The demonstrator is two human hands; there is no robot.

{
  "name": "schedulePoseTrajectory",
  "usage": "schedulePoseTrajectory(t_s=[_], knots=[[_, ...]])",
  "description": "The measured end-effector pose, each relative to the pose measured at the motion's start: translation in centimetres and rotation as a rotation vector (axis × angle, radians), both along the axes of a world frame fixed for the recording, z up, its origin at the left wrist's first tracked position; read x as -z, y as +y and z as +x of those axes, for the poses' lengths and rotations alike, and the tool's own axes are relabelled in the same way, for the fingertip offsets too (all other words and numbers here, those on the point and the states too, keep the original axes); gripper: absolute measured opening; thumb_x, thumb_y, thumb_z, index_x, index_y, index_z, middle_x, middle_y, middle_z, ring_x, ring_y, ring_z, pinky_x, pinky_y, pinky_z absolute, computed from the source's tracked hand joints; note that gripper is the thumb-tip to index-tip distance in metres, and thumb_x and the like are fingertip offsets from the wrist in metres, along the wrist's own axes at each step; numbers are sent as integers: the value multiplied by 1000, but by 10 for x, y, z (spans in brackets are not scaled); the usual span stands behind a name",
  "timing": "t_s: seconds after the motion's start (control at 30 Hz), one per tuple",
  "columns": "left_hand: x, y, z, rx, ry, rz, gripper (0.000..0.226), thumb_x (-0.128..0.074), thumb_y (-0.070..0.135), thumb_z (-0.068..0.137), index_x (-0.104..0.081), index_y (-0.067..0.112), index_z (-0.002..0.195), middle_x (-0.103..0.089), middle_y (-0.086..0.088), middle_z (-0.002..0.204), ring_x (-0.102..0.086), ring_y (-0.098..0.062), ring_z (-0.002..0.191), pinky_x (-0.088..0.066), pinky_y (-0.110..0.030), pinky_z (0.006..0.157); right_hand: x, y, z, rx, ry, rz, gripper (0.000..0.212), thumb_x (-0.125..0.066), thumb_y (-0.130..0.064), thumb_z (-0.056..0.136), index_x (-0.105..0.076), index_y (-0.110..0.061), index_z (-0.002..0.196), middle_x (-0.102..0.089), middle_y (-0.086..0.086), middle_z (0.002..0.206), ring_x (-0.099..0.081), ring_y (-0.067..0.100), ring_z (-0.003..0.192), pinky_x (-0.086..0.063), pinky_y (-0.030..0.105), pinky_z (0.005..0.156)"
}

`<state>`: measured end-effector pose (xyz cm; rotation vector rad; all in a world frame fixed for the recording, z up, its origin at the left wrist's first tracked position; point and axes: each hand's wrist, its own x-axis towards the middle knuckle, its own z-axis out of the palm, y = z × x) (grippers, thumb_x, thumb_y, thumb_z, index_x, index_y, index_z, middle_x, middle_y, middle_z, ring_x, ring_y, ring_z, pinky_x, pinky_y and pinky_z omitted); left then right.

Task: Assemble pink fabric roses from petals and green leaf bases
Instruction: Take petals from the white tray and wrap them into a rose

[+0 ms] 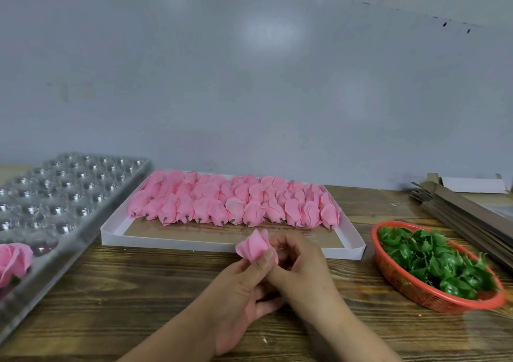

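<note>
Both hands meet over the table (138, 292): left hand (244, 286) and right hand (299, 267) pinch one pink bud (254, 246) (leaf basket (416, 292) at three o'clock).

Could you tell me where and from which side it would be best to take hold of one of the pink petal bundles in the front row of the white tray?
Probably by the short dark stem end poking out of a front-row petal bundle, coming from the near side of the white tray. The stems point toward the person over bare cardboard, so fingers can pinch there without crushing petals or disturbing neighbours packed on either side.
</note>
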<state>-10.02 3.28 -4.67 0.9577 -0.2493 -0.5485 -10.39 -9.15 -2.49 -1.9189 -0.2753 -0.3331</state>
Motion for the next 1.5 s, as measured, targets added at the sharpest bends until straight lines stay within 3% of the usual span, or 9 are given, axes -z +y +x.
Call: schedulePoseTrajectory(t_s=[0.13, 0.37, 0.5, 0.9, 1.1, 1.3, 1.5], knots=[[0, 1, 0, 0, 48, -17, 53, -59, 31, 83, -51, 11, 132, -63, -6, 129, -60, -24, 119, -42, -50, 106, -1, 1, 0, -8, 14, -45, 29, -71, -41, 63, -63, -17, 77, -66, 5, 72, -56, 11, 64, -48, 35, 63], [4, 1, 5, 43, 52, -53, 50, -57, 27, 85, -51, 8, 132, -63, -6, 129, -60, -24, 119, -51, -44, 96, 2, -3, 3, 2, 57, -69, 22, -76, -37, 66, -62, -23, 75, -60, -10, 66, -51, 1, 60, -44, 23, 58], [5, 2, 6, 57, 59, -71, 47, -56, 25, 88, -52, 7, 131, -63, -7, 129, -60, -25, 119, -54, -41, 90, 3, -3, 4, 4, 56, -92, 20, -76, -29, 70, -61, -19, 77, -59, -9, 66, -51, 2, 61, -45, 27, 60], [1, 3, 6, 47, 97, -65, 51, -55, 23, 88, -47, 6, 135, -61, -11, 131, -58, -28, 120, -43, -52, 104, 4, -2, 4, 13, 60, -102, 19, -76, -24, 72, -61, -15, 79, -61, -4, 70, -51, 3, 63, -45, 27, 61], [-1, 3, 5, 35, 110, -67, 49, -53, 20, 91, -44, 8, 138, -61, -14, 130, -60, -31, 118, -48, -50, 98, 3, -1, 3, 21, 75, -108, 20, -76, -23, 73, -61, -13, 82, -66, 7, 78, -54, 7, 66, -48, 33, 65], [1, 3, 5, 39, 115, -72, 53, -59, 22, 85, -48, 4, 134, -62, -15, 128, -61, -32, 116, -53, -48, 92, 2, -1, 2, 17, 78, -86, 20, -76, -24, 72, -62, -13, 82, -65, 3, 75, -55, 9, 66, -48, 31, 65], [0, 5, 6, 61, 115, -85, 50, -56, 22, 89, -48, 4, 134, -61, -13, 131, -59, -32, 119, -51, -49, 95, 2, -1, 2, 14, 78, -69, 17, -75, -25, 72, -63, -18, 82, -67, 4, 78, -58, 9, 69, -50, 31, 67]])
